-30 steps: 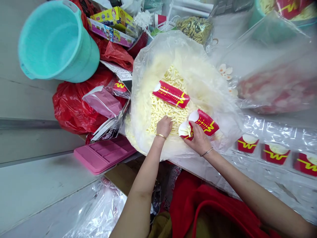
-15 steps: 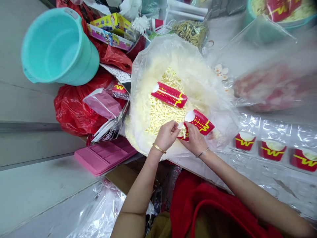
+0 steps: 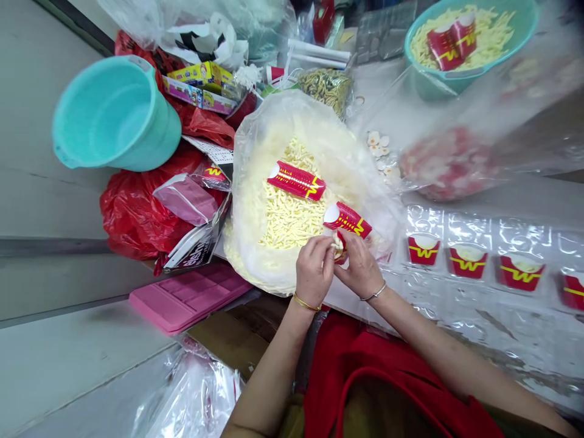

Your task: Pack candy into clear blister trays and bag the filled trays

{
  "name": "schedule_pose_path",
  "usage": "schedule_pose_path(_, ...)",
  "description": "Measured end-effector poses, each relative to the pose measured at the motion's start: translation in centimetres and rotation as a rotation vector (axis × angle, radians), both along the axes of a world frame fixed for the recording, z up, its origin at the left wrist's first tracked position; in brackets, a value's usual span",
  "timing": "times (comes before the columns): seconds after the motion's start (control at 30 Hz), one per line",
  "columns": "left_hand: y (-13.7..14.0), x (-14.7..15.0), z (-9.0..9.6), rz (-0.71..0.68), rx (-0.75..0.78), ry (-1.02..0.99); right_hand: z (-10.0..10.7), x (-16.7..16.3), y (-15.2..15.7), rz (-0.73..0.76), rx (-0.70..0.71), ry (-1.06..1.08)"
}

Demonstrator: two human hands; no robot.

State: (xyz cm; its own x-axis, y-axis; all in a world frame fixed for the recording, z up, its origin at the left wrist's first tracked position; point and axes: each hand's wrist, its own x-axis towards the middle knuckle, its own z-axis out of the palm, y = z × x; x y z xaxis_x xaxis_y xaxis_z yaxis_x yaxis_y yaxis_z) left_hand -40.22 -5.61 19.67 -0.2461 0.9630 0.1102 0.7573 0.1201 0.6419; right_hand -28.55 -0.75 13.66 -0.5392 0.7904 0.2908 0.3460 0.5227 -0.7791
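My right hand (image 3: 361,266) is closed around a small red fries carton (image 3: 342,238), mostly hidden by the fingers. My left hand (image 3: 314,271) pinches pale toy fries (image 3: 337,244) at the carton's mouth. Both hands are over the near edge of a clear plastic bag (image 3: 249,140) spread open on the table. Inside it lies a heap of cream-coloured fry sticks (image 3: 292,213). On the heap rests a stack of nested red cartons (image 3: 296,180) with yellow zigzag marks. A second carton stack (image 3: 347,219) lies just beyond my right hand.
To the right, filled cartons (image 3: 468,262) sit in a clear blister sheet (image 3: 465,228). A turquoise basin (image 3: 429,76) with fries and cartons stands at the back right. On the left are a turquoise bucket (image 3: 118,115), red bags (image 3: 132,204) and a pink tray (image 3: 182,298).
The view has shifted, bringing more of the basin and blister sheet into sight. My left hand has moved in against the carton and right fingers, still pinching. The right hand keeps its hold.
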Motion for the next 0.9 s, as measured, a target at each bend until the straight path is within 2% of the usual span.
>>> schedule_pose_path(0.1,0.6,2.0,-0.1,0.035,0.015,0.019,0.3,1.9,-0.3,-0.038,-0.014,-0.003)
schedule_pose_path(0.27,2.2,7.6,0.8,-0.251,-0.047,0.202,0.4,6.9,0.4,-0.2,-0.057,-0.063)
schedule_pose_path(0.4,5.4,14.4,-0.3,-0.46,-0.056,0.294,-0.1,13.6,1.7,-0.369,-0.058,-0.101)
schedule_pose_path(0.53,10.0,23.9,-2.8,-0.718,-0.017,0.299,-1.3,22.9,3.1,-0.607,-0.054,-0.118)
schedule_pose_path(0.63,13.1,32.2,-4.5,-0.907,-0.017,0.216,-2.1,31.1,4.0,-0.783,-0.055,-0.14)
schedule_pose_path(0.8,16.8,46.5,-7.8,-0.946,-0.088,-0.126,-4.0,45.1,5.7,-0.981,-0.017,-0.231)
schedule_pose_path(0.9,18.1,54.8,-9.9,-1.086,-0.072,-0.158,-6.0,52.8,6.2,-1.052,0.009,-0.291)
